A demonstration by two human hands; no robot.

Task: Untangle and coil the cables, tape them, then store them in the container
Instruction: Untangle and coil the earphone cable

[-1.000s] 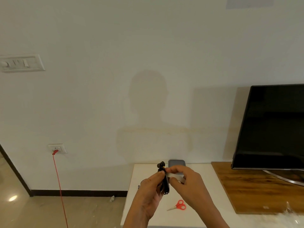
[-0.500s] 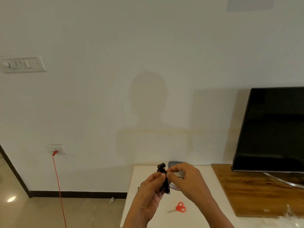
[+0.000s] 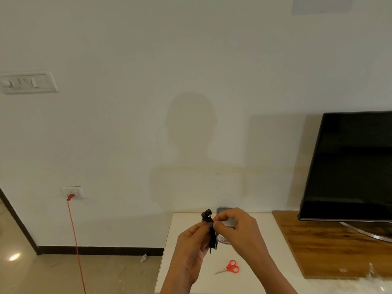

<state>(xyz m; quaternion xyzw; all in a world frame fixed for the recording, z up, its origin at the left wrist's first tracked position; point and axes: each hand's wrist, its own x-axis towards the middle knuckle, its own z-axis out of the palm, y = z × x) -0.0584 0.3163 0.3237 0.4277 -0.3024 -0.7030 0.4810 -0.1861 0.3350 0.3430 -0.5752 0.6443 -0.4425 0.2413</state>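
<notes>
The cable (image 3: pixel 212 238) is a thin black bundle, folded into a short upright hank with what look like earbuds at its top, held in the air above the white tabletop (image 3: pixel 261 272), not resting on it. The left hand (image 3: pixel 191 249) has its fingers curled round the hank from the side, about its middle. The right hand (image 3: pixel 237 232) pinches the upper part between thumb and forefinger, just under the buds. A pale band at that pinch may be tape, but it is too small to be sure. A wire like this is probably very light and limp, with some spring in it: the loops will likely splay or slide out the moment the grip eases. The best hold is across all the strands at once at the waist of the hank, firm but not crushing. The buds and the thin ends look like the fragile parts, so they should not be tugged. A tape roll (image 3: pixel 224 241) shows partly behind the cable, and red scissors (image 3: pixel 230 269) lie nearer on the tabletop. A grey box (image 3: pixel 221 210) behind the right hand may be the container, though it is mostly hidden.
</notes>
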